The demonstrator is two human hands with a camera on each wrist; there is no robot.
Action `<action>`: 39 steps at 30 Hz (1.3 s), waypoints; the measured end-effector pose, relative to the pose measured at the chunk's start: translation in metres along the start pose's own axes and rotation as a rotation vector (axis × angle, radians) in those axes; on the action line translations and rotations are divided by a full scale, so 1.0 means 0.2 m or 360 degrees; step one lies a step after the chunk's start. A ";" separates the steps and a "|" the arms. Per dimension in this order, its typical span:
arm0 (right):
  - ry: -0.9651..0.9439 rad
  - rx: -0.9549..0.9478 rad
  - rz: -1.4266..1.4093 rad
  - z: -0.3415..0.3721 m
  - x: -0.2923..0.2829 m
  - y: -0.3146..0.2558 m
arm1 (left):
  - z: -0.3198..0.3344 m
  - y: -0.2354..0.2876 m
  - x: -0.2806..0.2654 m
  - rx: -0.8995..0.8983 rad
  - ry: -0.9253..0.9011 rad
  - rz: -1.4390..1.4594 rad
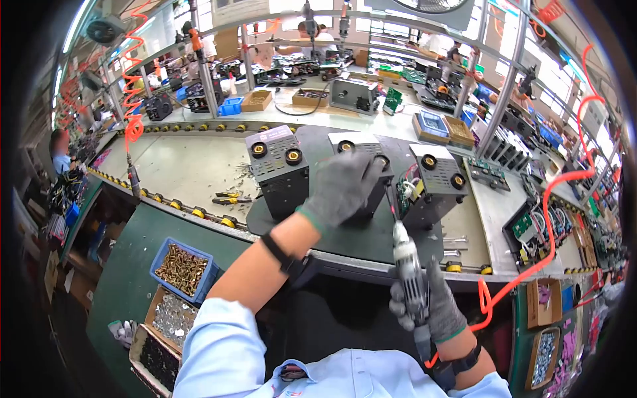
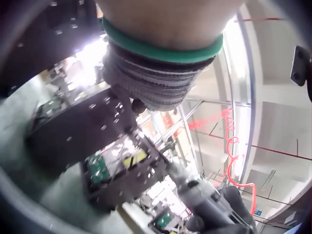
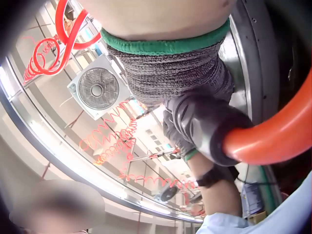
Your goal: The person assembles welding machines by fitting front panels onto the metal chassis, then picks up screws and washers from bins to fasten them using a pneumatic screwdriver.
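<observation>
"Over the middle box (image 1: 375, 200), what do we lose?"
"Our left hand (image 1: 340, 191) blurs and hides part of its top."
"Our pose?"
"Left arm (image 1: 265, 265) stretches forward; right hand (image 1: 438, 306) sits lower, nearer us."
"Fingers?"
"Left, we can't tell; right, curled round the driver (image 1: 409, 268), which slants up toward that box."
</observation>
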State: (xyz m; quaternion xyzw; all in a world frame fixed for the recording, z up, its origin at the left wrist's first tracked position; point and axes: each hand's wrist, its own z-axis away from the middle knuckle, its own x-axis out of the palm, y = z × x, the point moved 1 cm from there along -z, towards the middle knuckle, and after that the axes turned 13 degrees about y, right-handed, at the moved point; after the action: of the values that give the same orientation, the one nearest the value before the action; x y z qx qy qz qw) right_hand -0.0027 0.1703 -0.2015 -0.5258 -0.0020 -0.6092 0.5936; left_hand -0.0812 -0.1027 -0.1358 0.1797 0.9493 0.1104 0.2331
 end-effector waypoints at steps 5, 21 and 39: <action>-0.0007 0.0009 0.0632 -0.03 -0.12 0.10 | 0.58 -0.32 -0.01 -0.2502 -0.0923 0.0989; -0.0175 0.0054 0.0917 -0.21 -0.03 0.18 | 0.72 -0.61 -0.11 -0.2538 -0.0283 0.1694; -0.0252 0.0190 0.1019 -0.33 0.15 0.23 | 0.79 -0.56 -0.28 -0.2585 -0.0130 0.2183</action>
State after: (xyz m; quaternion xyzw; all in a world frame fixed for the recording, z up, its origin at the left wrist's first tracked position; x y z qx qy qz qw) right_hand -0.0041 0.0950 -0.2400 -0.5099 0.0814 -0.3478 0.7826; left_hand 0.0094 -0.2062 -0.2830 0.4705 0.2783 0.8125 0.2027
